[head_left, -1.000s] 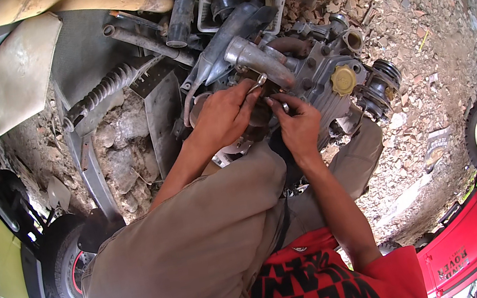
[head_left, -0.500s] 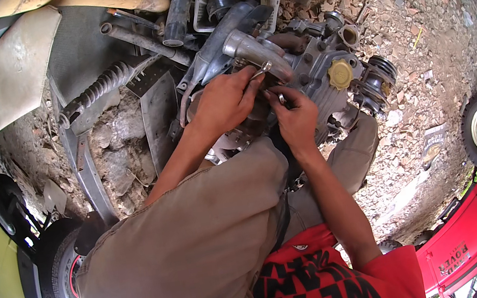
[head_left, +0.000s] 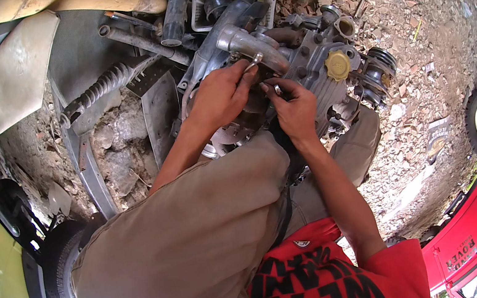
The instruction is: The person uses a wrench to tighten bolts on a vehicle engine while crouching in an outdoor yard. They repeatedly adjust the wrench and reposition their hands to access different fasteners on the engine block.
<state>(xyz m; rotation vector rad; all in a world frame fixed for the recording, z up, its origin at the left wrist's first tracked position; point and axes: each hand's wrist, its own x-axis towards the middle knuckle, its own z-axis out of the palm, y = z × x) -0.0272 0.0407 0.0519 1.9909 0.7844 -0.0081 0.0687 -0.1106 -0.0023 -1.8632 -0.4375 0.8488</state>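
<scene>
left hand (head_left: 221, 98): fingers curled nearly closed around a slim shiny metal tool (head_left: 256, 60), whose rounded end pokes out past the fingertips, up and to the right.
right hand (head_left: 296, 110): thumb and fingers pinched together on a small bright metal piece (head_left: 278, 89); too little of it shows to tell its kind.
gap between hands: narrow, the fingertips near each other but apart.
engine (head_left: 317, 88): under and just beyond both hands, reaching out to the right of the right hand; the spot at the fingertips is dark and mostly hidden.
silver pipe (head_left: 248, 46): just ahead of the fingertips, slanting, near the tool's rounded end.
yellow cap (head_left: 337, 64): on the engine, to the right of the right hand and a little ahead of it.
black pulley (head_left: 384, 63): farther right of the right hand, past the cap.
coil spring (head_left: 101, 91): well left of the left hand, lying slanted.
pale crate (head_left: 198, 7): ahead of the left hand, with dark parts inside.
trousered knee (head_left: 255, 152): just behind the hands, on the near side, between the forearms.
rubble ground (head_left: 411, 93): right of the right hand, beyond the engine.
</scene>
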